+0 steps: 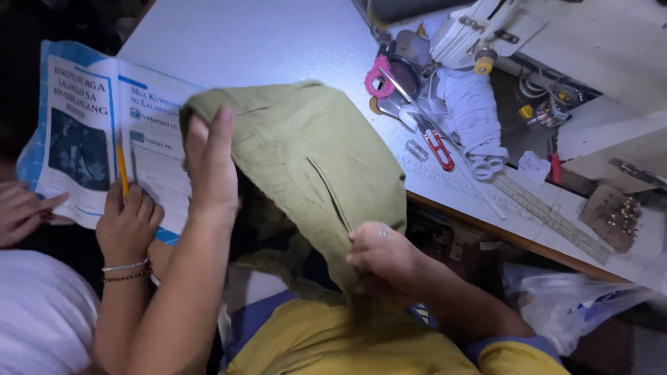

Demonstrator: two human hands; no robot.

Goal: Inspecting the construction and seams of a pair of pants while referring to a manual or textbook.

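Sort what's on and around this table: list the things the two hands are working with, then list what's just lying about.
In hand:
- green cloth, gripped at its top by the left hand and at its lower edge by the right hand

Lying about:
- red snips
- pink scissors
- white elastic tape
- ruler
- pins
- plastic bag
- booklet and pencil, with another person's hand

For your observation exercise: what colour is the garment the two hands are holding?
Olive green garment, plain with no pattern, seen best in the head view.
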